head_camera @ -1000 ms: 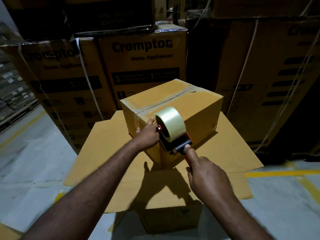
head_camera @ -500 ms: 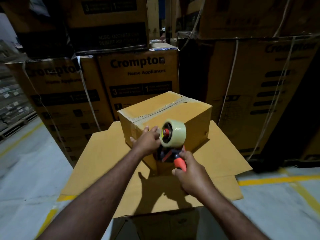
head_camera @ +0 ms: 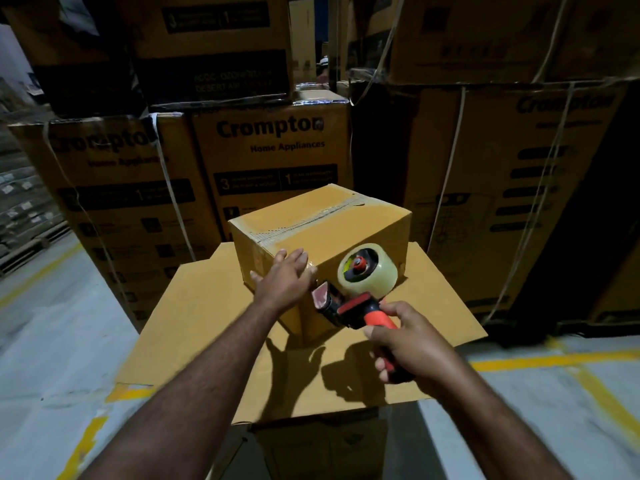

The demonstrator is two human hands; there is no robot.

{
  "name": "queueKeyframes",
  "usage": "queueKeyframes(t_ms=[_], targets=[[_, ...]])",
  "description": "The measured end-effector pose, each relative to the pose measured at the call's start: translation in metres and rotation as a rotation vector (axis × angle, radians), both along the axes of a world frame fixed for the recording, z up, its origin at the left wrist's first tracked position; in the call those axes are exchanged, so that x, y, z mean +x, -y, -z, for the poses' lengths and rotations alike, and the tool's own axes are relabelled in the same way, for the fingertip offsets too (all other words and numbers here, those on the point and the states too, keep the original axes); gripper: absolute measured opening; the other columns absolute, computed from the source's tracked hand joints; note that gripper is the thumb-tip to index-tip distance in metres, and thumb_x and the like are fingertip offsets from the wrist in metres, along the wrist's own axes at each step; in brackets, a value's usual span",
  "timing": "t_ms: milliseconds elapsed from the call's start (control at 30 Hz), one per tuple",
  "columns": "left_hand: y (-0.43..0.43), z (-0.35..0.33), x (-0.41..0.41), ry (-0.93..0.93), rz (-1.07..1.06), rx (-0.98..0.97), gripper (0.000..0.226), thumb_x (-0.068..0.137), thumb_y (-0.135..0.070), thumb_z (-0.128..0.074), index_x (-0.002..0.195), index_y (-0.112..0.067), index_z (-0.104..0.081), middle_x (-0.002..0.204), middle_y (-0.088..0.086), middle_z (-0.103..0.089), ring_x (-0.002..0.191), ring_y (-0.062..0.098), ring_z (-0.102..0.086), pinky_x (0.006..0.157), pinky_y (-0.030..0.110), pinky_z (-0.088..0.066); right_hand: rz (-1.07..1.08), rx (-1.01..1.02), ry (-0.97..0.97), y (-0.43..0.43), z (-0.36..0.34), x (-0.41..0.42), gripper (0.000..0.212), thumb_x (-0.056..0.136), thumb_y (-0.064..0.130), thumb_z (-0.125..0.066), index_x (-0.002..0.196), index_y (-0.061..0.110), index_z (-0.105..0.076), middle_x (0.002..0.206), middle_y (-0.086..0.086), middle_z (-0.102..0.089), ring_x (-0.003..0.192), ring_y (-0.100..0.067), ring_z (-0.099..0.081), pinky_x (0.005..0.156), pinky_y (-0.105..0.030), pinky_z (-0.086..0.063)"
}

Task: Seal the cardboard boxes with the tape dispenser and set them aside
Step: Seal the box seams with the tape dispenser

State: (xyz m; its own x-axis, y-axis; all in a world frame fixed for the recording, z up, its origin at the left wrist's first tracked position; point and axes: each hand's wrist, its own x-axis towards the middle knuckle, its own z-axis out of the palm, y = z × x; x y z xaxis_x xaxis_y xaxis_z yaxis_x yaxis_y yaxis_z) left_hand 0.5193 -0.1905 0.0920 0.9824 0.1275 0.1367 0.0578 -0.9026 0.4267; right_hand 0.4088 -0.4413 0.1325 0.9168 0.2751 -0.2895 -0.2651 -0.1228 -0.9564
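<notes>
Two hands are seen above the spread flaps of a large carton [head_camera: 207,327]. Nearest, the orange handle of the tape dispenser [head_camera: 360,294] is gripped by the right hand [head_camera: 412,344], with the fingers curled round it. Its clear roll is held just beside the small cardboard box [head_camera: 363,233]. The left hand [head_camera: 284,282] is laid flat, fingers straight, on the box's near edge. The box is stood on the flaps, and a tape strip [head_camera: 311,221] is laid along its top. Behind it, printed cartons [head_camera: 273,157] are stacked.
</notes>
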Motion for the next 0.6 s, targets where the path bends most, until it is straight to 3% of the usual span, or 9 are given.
queueKeyframes(t_ms=[100,200,433,533,600], targets=[[-0.004,0.008,-0.002,0.068,0.003,0.127,0.055,0.106,-0.054,-0.035,0.156,-0.033,-0.033,0.166,-0.015,-0.023,0.156,0.015,-0.01,0.117,0.07,-0.013,0.035,0.226,-0.103,0.014,-0.01,0.012,0.039,0.097,0.009,-0.062,0.131,0.018,-0.047,0.075,-0.018,-0.062,0.055,-0.021,-0.057,0.047,-0.032,-0.049],[-0.023,0.009,-0.004,0.09,0.048,0.125,0.052,0.107,-0.047,-0.038,0.156,-0.03,-0.036,0.165,-0.012,-0.027,0.156,0.018,-0.011,0.118,0.052,-0.031,0.046,0.338,-0.102,0.016,-0.021,0.026,0.034,0.097,0.01,-0.06,0.13,0.014,-0.05,0.072,-0.017,-0.061,0.054,-0.02,-0.056,0.043,-0.029,-0.048],[-0.136,0.0,-0.025,0.075,0.124,-0.033,0.045,0.102,-0.038,-0.055,0.146,-0.04,-0.046,0.151,-0.027,-0.034,0.148,0.0,-0.02,0.12,0.045,-0.033,0.055,0.43,-0.027,-0.018,-0.031,0.053,0.032,0.097,0.01,-0.058,0.129,0.014,-0.05,0.072,-0.017,-0.061,0.053,-0.019,-0.055,0.041,-0.028,-0.046],[-0.173,-0.006,-0.047,0.056,0.045,0.045,0.043,0.098,-0.05,-0.054,0.141,-0.043,-0.05,0.145,-0.03,-0.038,0.142,0.008,-0.042,0.113,0.042,-0.042,0.042,0.452,-0.021,-0.035,-0.033,0.061,0.032,0.097,0.01,-0.057,0.128,0.017,-0.05,0.073,-0.017,-0.06,0.053,-0.02,-0.054,0.041,-0.027,-0.046],[-0.182,-0.012,-0.053,0.032,0.011,0.077,0.052,0.091,-0.062,-0.048,0.137,-0.038,-0.058,0.143,-0.026,-0.045,0.142,0.014,-0.043,0.113,0.046,-0.041,0.043,0.474,-0.025,-0.043,-0.033,0.064,0.036,0.096,0.01,-0.057,0.129,0.02,-0.049,0.075,-0.019,-0.06,0.054,-0.02,-0.054,0.041,-0.027,-0.047]])
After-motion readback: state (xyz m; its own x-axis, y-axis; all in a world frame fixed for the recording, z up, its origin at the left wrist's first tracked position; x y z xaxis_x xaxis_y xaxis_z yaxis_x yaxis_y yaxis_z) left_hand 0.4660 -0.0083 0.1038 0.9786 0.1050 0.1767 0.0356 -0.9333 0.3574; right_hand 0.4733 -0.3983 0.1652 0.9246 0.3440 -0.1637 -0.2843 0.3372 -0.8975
